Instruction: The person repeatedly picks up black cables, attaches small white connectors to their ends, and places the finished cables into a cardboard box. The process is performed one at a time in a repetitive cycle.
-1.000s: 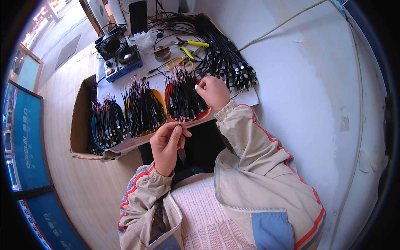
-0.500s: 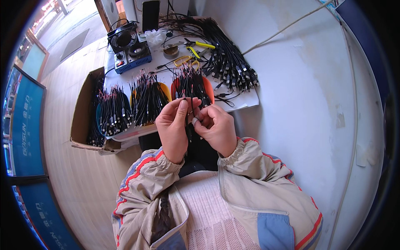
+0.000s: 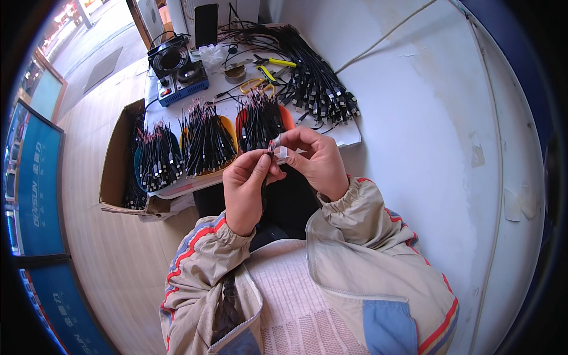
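In front of my chest, my left hand (image 3: 244, 188) pinches a thin black cable (image 3: 271, 152) between thumb and fingers. Reddish wire ends stick up at the tip of this cable, and part of it hangs below the hand. My right hand (image 3: 318, 164) is closed at that tip, thumb and forefinger meeting around the wire ends. Something whitish and translucent (image 3: 282, 152) shows at the right thumb; I cannot tell whether it is tape. Just beyond the hands, a red-orange holder (image 3: 287, 118) carries a bundle of similar black cables (image 3: 258, 121) with bare reddish ends.
Left of it stand cable bundles in a yellow holder (image 3: 230, 129) and a teal one (image 3: 138, 170), beside a cardboard box (image 3: 112, 168). Behind are a blue soldering unit (image 3: 183, 89), a small round tin (image 3: 235, 74), yellow-handled pliers (image 3: 281, 62) and a large cable pile (image 3: 319, 83).
My right hand has moved up to the cable's tip, its fingers now at the wire ends. The left hand keeps hold of the cable, slightly lower. The view has shifted a little.
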Demonstrator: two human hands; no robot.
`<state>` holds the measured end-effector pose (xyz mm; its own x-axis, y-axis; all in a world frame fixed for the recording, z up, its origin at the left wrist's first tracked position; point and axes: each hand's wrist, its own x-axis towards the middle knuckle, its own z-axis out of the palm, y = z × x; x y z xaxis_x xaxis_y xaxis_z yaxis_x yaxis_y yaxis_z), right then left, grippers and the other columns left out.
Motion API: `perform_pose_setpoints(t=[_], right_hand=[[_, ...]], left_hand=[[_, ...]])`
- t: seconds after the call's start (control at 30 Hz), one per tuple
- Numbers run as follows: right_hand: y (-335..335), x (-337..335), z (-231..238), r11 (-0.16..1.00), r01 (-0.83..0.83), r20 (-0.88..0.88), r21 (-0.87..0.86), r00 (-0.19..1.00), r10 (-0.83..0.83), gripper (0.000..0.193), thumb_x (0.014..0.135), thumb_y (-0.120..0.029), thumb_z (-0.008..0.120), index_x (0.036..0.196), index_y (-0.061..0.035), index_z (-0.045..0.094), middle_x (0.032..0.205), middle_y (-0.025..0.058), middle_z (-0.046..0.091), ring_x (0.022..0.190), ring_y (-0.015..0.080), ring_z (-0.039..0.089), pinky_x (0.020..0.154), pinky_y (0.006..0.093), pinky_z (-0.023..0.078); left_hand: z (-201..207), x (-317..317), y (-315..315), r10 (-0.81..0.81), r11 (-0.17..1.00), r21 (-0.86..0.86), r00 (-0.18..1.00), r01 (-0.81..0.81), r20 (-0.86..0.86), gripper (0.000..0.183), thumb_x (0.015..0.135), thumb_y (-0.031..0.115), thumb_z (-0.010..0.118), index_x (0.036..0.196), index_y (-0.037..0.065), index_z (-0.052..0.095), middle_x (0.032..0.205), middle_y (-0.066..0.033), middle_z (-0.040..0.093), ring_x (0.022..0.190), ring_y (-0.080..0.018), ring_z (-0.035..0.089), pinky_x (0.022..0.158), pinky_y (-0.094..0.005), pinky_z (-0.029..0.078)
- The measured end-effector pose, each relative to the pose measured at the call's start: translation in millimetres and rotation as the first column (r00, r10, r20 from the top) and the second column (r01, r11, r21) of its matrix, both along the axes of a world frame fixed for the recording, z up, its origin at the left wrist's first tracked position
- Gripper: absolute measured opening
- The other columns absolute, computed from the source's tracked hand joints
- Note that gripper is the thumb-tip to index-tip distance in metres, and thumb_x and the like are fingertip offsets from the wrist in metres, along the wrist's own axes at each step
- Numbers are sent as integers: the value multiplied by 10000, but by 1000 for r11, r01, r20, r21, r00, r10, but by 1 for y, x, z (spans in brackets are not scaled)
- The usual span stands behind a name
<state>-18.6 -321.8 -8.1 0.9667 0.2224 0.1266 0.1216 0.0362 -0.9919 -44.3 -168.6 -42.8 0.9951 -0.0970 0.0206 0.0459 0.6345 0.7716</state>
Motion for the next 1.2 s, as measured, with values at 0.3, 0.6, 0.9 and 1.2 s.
perform_pose_setpoints(t=[0.3, 0.6, 0.9, 1.2], right_hand=[[2, -3, -3, 999, -31, -17, 43, 999, 31, 110, 884, -42, 652, 959, 9, 590, 832, 4, 622, 706, 34, 603, 588, 169, 481], [-1, -2, -20, 867, -70, -304, 494, 920, 247, 123, 907, -99, 633, 997, -33, 582, 863, -9, 619, 714, 32, 580, 615, 147, 460], [-14, 8, -32, 769, -153, -379, 621, 800, 465, 191, 897, -110, 593, 1061, -42, 524, 876, 56, 604, 748, 188, 654, 703, 288, 545], [-51, 62, -68, 972, -132, -394, 195, 897, 201, 196, 903, -228, 657, 993, -58, 619, 865, -14, 636, 740, 82, 598, 625, 206, 489]], left_hand=[[3, -2, 1, -44, 994, 100, 998, 48, -49, 148, 956, 77, 557, 1039, -30, 617, 776, -29, 622, 586, -25, 482, 499, -161, 360], [-1, -4, 0, -86, 995, -51, 996, 86, 9, 146, 958, 79, 551, 1038, -28, 611, 771, -33, 609, 543, -10, 386, 463, -166, 257], [-10, 6, 8, -300, 953, -60, 949, 296, -95, 149, 955, 75, 539, 1037, -32, 604, 749, -42, 588, 512, -26, 341, 452, -179, 226], [-19, 17, 7, -310, 930, 154, 936, 335, -167, 169, 951, 95, 566, 954, -60, 633, 702, -15, 563, 514, -16, 347, 453, -180, 226]])
